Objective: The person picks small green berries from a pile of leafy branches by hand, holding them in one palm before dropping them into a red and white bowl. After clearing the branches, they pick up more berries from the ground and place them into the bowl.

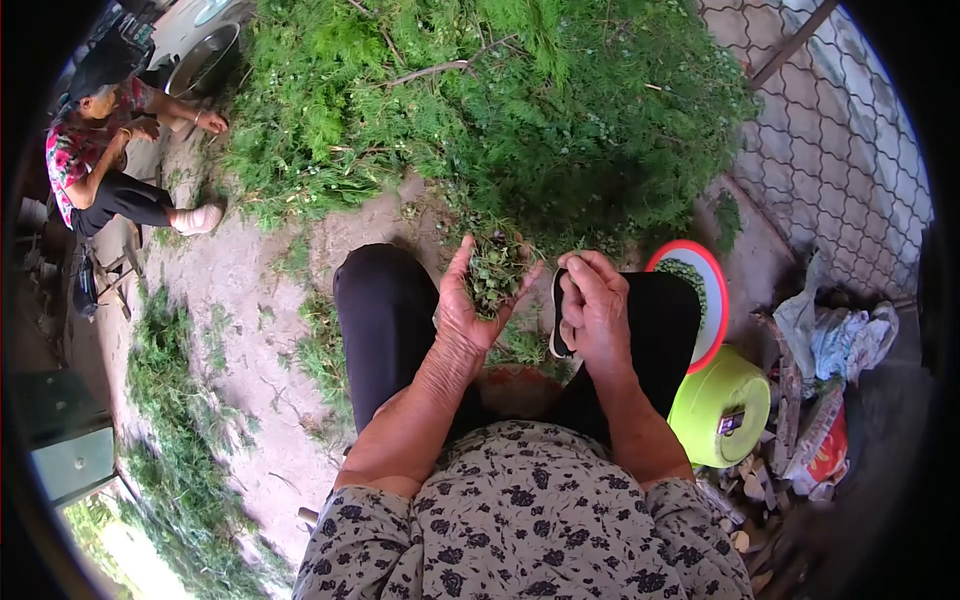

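My left hand (468, 310) is cupped around a clump of green sprigs (497, 268) with small round cones or berries among the leaves. Its thumb and fingers stand up on either side of the clump. Close beside it, to the right, my right hand (597, 305) has its fingers curled in, thumb and index pinched together. Whatever may be between those fingertips is too small to tell. A dark, pale-edged shape (557, 318) shows just left of the right hand, partly hidden by it. Below the hands, between my knees, a basin with a reddish pattern (515, 385) is partly visible.
A large heap of cut green branches (480, 100) lies ahead. At right stand a red-rimmed white basin (716, 330) holding green pieces, a lime-green tub (720, 410), plastic bags (850, 335) and firewood. Another person (110, 150) sits at far left near a metal basin (203, 62).
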Available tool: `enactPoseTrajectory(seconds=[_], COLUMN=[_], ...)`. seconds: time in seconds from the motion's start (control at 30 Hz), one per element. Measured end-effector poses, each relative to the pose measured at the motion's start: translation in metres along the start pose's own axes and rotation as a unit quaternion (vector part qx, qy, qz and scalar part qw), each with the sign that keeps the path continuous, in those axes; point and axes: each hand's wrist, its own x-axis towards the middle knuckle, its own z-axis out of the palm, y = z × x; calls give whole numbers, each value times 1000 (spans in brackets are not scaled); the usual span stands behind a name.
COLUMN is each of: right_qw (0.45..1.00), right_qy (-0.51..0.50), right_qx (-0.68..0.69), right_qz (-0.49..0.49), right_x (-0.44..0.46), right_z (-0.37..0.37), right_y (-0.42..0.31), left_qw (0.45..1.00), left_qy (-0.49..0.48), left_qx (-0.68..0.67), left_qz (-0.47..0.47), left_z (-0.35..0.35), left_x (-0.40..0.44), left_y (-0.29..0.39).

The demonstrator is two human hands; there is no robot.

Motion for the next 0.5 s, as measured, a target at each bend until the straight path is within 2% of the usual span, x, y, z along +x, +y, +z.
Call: enactPoseTrajectory(seconds=[0.07, 0.13, 0.2, 0.43, 0.5], right_qw=[984, 984, 990, 999, 994], right_qy=[54, 59, 44, 12, -79], right_qx=[-170, -168, -125, 18, 37], right_qz=[-5, 12, 39, 43, 59], right_x=[-2, -5, -9, -3, 3], right_z=[-7, -14, -20, -10, -24], right_y=[0, 5, 5, -1, 7], left_qw=[1000, 1000, 1000, 1000, 1000], left_qy=[-1, -2, -23, -5, -12], left_qx=[-6, -13, -18, 2, 3], left_qz=[5, 8, 10, 18, 21], left_z=[2, 3, 1, 5, 3], left_x=[-1, -1, 1, -1, -1], left_y=[3, 6, 6, 4, 4])
